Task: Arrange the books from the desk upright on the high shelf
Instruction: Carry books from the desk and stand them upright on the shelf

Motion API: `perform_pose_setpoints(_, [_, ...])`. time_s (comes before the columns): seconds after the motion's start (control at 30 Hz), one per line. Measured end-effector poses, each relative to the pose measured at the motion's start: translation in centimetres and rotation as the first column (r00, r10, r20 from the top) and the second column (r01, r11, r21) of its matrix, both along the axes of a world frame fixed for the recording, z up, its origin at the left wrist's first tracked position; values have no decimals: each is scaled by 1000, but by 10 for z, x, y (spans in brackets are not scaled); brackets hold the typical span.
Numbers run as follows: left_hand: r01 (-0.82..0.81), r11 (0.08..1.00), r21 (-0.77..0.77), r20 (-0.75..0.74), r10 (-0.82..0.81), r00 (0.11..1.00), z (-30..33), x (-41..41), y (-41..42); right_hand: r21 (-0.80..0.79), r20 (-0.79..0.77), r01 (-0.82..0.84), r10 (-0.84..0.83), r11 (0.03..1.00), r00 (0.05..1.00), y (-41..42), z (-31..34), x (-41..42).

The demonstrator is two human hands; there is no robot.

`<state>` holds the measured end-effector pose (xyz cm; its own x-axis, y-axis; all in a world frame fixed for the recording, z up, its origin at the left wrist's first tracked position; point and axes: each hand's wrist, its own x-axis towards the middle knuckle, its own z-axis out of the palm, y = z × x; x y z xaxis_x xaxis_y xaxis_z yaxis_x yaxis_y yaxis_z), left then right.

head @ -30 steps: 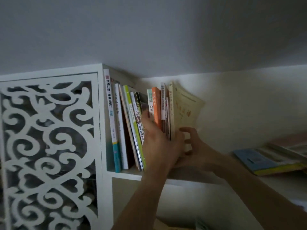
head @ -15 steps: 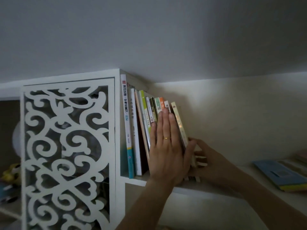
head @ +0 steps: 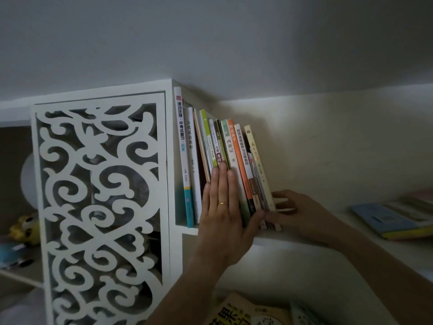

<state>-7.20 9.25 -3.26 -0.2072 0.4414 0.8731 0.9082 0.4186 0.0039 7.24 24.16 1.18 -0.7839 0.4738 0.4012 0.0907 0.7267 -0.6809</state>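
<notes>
Flat against the spines with straight fingers: left hand (head: 222,207), palm pressing the row of books (head: 225,160) back onto the high shelf (head: 293,238), thumb stretched toward the last book. Propping that end from the right side: right hand (head: 297,212), fingers bent against the cover of the cream book (head: 257,165); cannot tell whether truly gripping or only bracing. A second ago fanned open and slanting apart, now closed into one tight pack, leaning slightly left toward the white fretwork door (head: 100,195). Means this batch stands nearly upright and squared. Lying flat further right on the shelf, well apart: blue book (head: 384,219). More books (head: 246,313) below at the bottom edge, probably waiting their turn
</notes>
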Motion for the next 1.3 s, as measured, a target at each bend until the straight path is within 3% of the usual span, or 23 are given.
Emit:
perform_pose_setpoints(0.07, [25, 1000, 6, 7, -25, 1000, -1, 5, -7, 21, -20, 61, -61, 998, 998, -10, -4, 4])
perform_pose_setpoints(0.17, [134, 989, 59, 14, -135, 991, -3, 15, -16, 21, -188, 159, -153, 987, 970, -24, -9, 10])
perform_pose_setpoints(0.3, [195, 978, 71, -83, -189, 979, 8, 23, -16, 15, -287, 186, -174, 982, 942, -30, -4, 8])
perform_pose_setpoints(0.47, [132, 988, 75, -50, -129, 990, 27, 28, -1, 180, -270, 275, -222, 944, 937, -32, -1, 4])
perform_pose_setpoints(0.6, [113, 985, 128, -21, -111, 994, 38, 30, 4, 421, -383, 449, -294, 788, 876, -22, -16, 10])
perform_pose_setpoints(0.77, [64, 976, 208, -2, -64, 998, 50, 38, 14, 298, -458, 489, -327, 820, 827, -5, -24, 24])
perform_pose_setpoints(0.97, [-140, 973, 181, 0, 143, 990, 76, 39, 25, 358, -504, 492, -280, 793, 817, -3, -31, 19])
perform_pose_setpoints(1.17, [-190, 952, 238, 145, 158, 977, 86, 53, 34, 302, -503, 472, -282, 828, 817, 2, -33, 20])
perform_pose_setpoints(1.3, [-25, 929, 368, 376, -124, 918, 84, 50, 31, 330, -530, 462, -243, 823, 812, 0, -33, 21])
